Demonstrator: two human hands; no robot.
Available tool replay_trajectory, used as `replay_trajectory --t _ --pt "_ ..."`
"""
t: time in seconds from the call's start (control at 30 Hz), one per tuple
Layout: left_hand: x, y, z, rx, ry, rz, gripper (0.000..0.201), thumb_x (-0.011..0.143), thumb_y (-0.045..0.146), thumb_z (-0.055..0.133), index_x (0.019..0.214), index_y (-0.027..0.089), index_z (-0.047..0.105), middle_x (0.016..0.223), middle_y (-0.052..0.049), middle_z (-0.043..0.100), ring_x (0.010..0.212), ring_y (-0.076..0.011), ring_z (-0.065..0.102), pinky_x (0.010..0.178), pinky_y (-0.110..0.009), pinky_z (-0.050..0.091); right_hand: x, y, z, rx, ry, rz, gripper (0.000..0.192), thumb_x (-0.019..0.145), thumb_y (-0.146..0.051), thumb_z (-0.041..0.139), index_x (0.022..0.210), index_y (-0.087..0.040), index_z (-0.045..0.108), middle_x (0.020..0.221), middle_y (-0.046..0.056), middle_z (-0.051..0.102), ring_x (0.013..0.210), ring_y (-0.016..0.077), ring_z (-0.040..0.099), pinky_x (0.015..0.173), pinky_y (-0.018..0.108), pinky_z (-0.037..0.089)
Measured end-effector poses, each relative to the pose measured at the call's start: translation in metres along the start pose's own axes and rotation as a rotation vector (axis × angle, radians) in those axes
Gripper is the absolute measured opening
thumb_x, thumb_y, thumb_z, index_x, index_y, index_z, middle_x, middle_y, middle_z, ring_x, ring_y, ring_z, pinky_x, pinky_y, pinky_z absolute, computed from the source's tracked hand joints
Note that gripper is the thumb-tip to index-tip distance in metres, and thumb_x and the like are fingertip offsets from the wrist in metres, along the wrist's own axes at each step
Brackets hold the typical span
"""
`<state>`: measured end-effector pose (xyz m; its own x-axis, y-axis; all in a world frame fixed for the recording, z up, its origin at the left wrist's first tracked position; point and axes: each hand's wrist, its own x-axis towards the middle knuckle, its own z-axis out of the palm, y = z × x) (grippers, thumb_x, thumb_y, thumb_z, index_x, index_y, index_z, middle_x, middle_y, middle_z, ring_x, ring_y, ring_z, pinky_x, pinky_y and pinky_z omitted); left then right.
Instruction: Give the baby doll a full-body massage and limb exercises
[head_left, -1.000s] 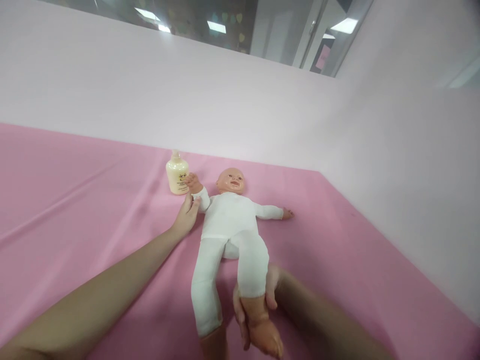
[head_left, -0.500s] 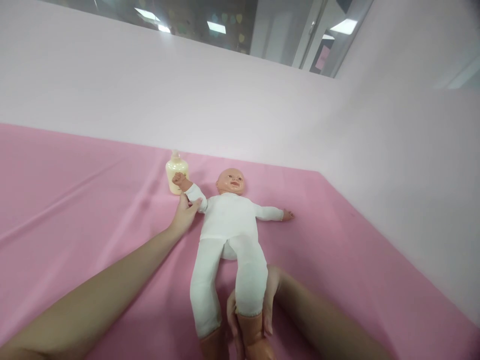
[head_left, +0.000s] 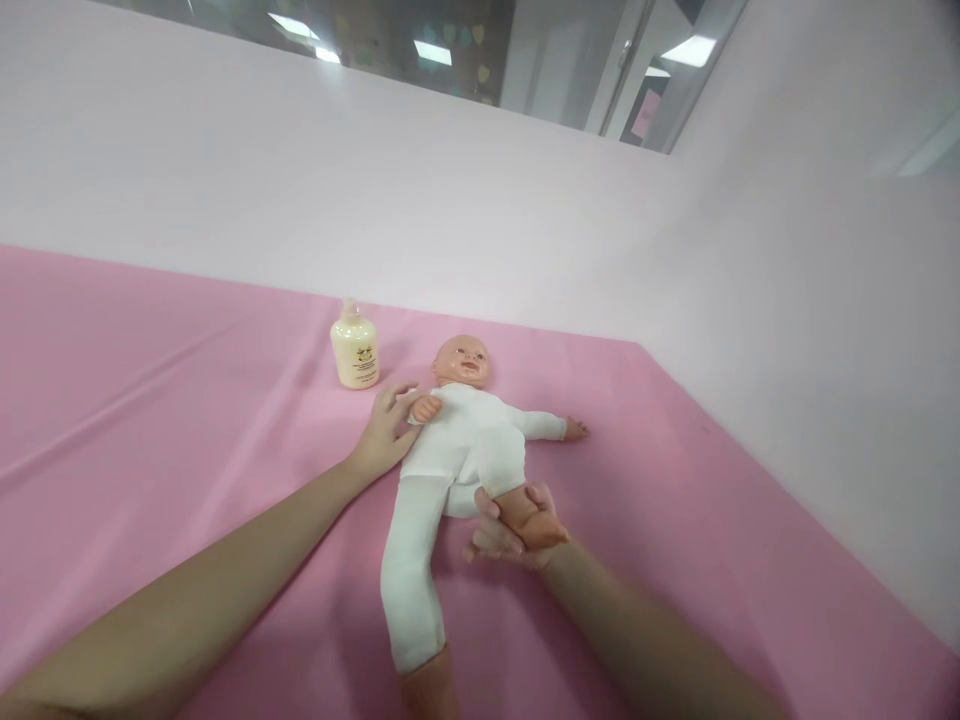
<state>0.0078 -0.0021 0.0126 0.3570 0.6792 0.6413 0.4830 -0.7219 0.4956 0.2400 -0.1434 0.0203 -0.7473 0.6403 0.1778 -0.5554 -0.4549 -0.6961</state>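
A baby doll in a white suit lies on its back with its head toward the wall. On the left of the picture, my left hand is closed around the doll's arm, which is folded in so that its small fist rests by the chest. My right hand grips the doll's other-side leg near the bare ankle, with the knee bent up toward the belly. The doll's left-of-picture leg lies stretched out toward me. Its far arm is spread out to the right.
A pump bottle of pale yellow lotion stands upright beyond my left hand. Pink cloth with creases covers the surface, bordered by a white wall behind and to the right. A window runs above.
My left hand has brought the doll's arm inward from beside the bottle to the chest. My right hand has pushed the held leg up, bending it at the knee.
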Motion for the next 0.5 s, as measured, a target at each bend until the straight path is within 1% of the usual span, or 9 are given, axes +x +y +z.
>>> replay_trajectory --t 0.07,0.13,0.17,0.37,0.5 --pt "-0.002 0.009 -0.004 0.023 -0.052 0.03 0.049 0.087 0.027 0.056 0.136 0.028 0.049 0.139 -0.009 0.044 0.131 -0.0282 0.039 0.112 -0.049 0.032 0.0 -0.002 0.002 0.109 0.09 -0.013 0.046 0.073 -0.065 0.05 0.081 -0.019 0.051 0.046 -0.007 0.047 0.045 0.0098 0.037 0.077 0.031 0.048" --pt "-0.002 0.017 -0.008 0.03 -0.081 0.04 0.05 0.087 0.028 0.058 0.136 0.03 0.049 0.139 -0.009 0.044 0.13 -0.0283 0.04 0.111 -0.048 0.033 0.001 -0.004 0.006 0.132 0.186 -0.003 0.045 0.076 -0.061 0.049 0.083 -0.017 0.055 0.047 -0.006 0.047 0.047 0.0102 0.036 0.08 0.032 0.048" --pt "-0.002 0.02 -0.009 0.031 -0.088 0.039 0.049 0.087 0.029 0.058 0.135 0.03 0.05 0.139 -0.009 0.044 0.129 -0.0284 0.041 0.111 -0.048 0.034 0.001 -0.005 0.008 0.136 0.209 -0.005 0.045 0.077 -0.06 0.049 0.084 -0.017 0.056 0.047 -0.005 0.047 0.047 0.0103 0.035 0.081 0.032 0.048" --pt "0.001 0.026 -0.012 0.028 -0.108 0.06 0.046 0.088 0.038 0.061 0.132 0.03 0.053 0.136 -0.01 0.047 0.127 -0.0281 0.043 0.11 -0.047 0.035 0.001 -0.005 0.009 0.132 0.249 -0.016 0.048 0.078 -0.062 0.048 0.084 -0.016 0.059 0.045 -0.005 0.044 0.047 0.0116 0.037 0.081 0.033 0.047" --pt "0.002 0.027 -0.013 0.022 -0.126 0.069 0.045 0.089 0.039 0.059 0.133 0.03 0.053 0.135 -0.009 0.048 0.128 -0.0276 0.044 0.11 -0.046 0.035 0.001 -0.005 0.01 0.133 0.246 -0.011 0.048 0.078 -0.061 0.048 0.085 -0.015 0.059 0.046 -0.005 0.045 0.047 0.0113 0.037 0.08 0.033 0.047"
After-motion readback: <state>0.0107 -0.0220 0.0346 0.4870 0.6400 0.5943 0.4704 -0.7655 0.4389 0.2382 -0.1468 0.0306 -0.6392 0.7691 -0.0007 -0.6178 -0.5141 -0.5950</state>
